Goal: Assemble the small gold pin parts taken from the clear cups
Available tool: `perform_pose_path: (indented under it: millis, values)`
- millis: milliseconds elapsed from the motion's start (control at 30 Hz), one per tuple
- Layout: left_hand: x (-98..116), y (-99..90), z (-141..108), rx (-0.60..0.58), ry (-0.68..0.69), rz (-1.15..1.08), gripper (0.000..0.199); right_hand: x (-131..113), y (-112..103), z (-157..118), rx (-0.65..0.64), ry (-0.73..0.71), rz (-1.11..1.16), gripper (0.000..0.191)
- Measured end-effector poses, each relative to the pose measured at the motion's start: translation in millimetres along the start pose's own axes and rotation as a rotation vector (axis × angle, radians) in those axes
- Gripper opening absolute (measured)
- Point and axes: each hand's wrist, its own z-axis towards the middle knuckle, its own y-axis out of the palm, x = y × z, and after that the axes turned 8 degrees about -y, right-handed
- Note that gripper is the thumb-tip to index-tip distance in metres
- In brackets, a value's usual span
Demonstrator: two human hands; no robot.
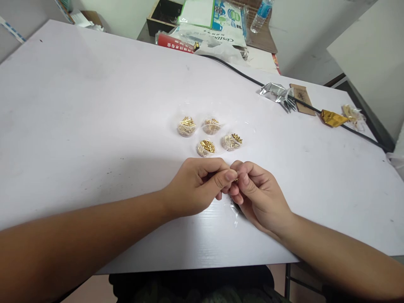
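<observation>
My left hand (205, 185) is closed, its thumb pressed against the bent forefinger. The fingertips of my right hand (263, 195) are pinched together and meet those of the left. A small gold-coloured metal piece (236, 179) glints between both sets of fingertips, mostly hidden by them. Just beyond the hands stand several small clear cups: one with long gold pins (188, 122), others with short gold pieces (212, 124), gold pieces (207, 146) and gold pieces at the right (237, 138). Under my right hand lies a clear plastic bag (234, 207), partly covered.
A black cable (240, 74) crosses the far right of the white table (94, 105). Along it lie a silver foil bag (275, 92), a brown card piece (302, 99) and a gold wrapper (333, 118). Behind the table are bags, a black box (158, 25) and a water bottle (261, 17).
</observation>
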Motion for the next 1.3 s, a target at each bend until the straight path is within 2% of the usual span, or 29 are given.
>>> perform_pose_path:
  millis: [433, 767, 1300]
  values:
    - [0.6, -1.0, 0.4, 0.017, -0.020, 0.005, 0.030, 3.2, -2.4, 0.5, -0.013, -0.053, -0.040, 0.010]
    - [2.7, -0.9, 0.4, 0.011, -0.027, 0.035, 0.032, 1.5, -3.2, 3.7, -0.043, -0.014, 0.019, 0.007]
    - [0.0, -1.6, -1.7, 0.010, 0.010, 0.128, 0.028, 3.2, -6.6, 6.8, -0.062, 0.045, 0.047, 0.014]
